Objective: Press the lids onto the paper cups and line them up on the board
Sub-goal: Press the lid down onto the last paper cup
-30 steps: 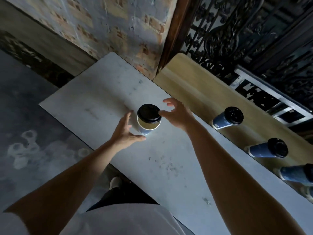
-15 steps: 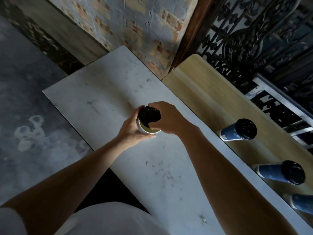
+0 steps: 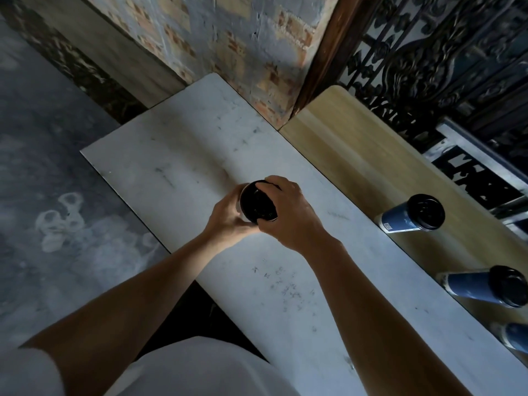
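Head view: left hand (image 3: 225, 217) and right hand (image 3: 290, 217) grip the upright cup (image 3: 241, 215), black lid (image 3: 257, 204) facing up.

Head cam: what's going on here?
A person stands at a white table with both hands on a lidded paper cup. The left hand grips its side and the right hand curls over its black top, as if seating the lid. This cup is not yet on the wooden board alongside, where two blue cups with black lids already stand in a row. A third blue cup is cut off by the frame edge.
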Demonstrator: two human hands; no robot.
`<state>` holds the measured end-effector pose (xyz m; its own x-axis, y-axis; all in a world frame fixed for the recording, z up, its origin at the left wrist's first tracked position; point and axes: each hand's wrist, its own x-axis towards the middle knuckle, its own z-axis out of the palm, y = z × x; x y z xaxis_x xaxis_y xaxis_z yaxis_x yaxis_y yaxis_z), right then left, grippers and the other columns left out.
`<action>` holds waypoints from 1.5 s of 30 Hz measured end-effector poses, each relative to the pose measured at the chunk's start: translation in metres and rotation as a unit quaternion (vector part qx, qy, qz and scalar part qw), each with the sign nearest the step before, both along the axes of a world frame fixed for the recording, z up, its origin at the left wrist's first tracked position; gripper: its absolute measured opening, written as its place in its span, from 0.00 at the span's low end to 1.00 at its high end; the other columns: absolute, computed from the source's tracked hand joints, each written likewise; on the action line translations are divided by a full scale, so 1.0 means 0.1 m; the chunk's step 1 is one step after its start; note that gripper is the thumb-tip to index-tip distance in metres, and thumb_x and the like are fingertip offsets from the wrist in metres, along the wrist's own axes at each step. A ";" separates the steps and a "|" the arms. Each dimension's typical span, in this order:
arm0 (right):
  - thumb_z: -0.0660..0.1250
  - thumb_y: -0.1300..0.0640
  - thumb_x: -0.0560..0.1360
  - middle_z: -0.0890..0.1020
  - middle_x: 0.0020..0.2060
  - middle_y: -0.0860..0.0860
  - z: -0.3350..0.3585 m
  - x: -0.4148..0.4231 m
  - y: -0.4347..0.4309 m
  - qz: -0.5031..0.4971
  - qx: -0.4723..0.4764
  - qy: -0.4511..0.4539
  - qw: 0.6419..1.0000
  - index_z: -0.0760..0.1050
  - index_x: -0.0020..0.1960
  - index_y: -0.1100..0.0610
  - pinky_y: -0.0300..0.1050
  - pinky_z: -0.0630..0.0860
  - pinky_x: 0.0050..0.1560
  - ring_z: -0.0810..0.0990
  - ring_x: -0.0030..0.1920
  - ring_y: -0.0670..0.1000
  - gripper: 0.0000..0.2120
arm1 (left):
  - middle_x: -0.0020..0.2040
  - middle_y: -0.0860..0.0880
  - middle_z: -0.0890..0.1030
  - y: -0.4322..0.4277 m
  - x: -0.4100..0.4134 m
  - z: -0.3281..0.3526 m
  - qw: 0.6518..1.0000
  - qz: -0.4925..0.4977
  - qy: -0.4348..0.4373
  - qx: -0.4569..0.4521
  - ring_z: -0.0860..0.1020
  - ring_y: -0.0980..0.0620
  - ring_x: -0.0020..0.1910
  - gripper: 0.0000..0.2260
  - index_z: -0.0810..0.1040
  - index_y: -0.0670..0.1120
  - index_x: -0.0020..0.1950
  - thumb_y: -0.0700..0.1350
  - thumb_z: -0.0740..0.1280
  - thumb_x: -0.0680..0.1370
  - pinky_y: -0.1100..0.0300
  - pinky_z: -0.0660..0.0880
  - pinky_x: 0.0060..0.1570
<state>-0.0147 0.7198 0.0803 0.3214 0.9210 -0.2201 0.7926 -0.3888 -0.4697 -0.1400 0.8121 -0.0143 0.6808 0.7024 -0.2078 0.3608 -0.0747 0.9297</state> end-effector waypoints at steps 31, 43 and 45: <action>0.64 0.55 0.83 0.84 0.51 0.46 -0.36 -0.15 -0.12 -0.466 0.141 0.560 0.671 0.81 0.54 0.49 0.60 0.83 0.56 0.82 0.59 0.53 0.07 | 0.53 0.42 0.83 0.03 0.14 0.18 0.976 0.129 -0.036 -0.170 0.80 0.69 0.40 0.15 0.81 0.43 0.59 0.50 0.58 0.85 0.74 0.77 0.39; 0.60 0.58 0.83 0.81 0.57 0.55 -0.46 -0.17 0.01 -0.507 0.154 0.534 0.659 0.80 0.55 0.53 0.62 0.85 0.47 0.80 0.60 0.56 0.10 | 0.54 0.54 0.84 0.03 0.12 0.14 0.989 0.081 -0.024 -0.123 0.81 0.62 0.55 0.15 0.79 0.50 0.62 0.49 0.53 0.86 0.65 0.79 0.52; 0.60 0.58 0.83 0.81 0.56 0.55 -0.46 -0.17 0.03 -0.512 0.147 0.536 0.655 0.79 0.54 0.52 0.62 0.85 0.47 0.80 0.60 0.56 0.09 | 0.53 0.56 0.84 0.03 0.15 0.16 0.987 0.086 -0.021 -0.136 0.81 0.62 0.55 0.15 0.79 0.53 0.60 0.49 0.53 0.86 0.64 0.79 0.52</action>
<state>-0.0314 0.7228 0.0345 0.6088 0.3965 -0.6872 -0.6605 -0.2266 -0.7159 -0.1254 0.8154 0.0016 0.5691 0.7301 -0.3783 0.3070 0.2381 0.9214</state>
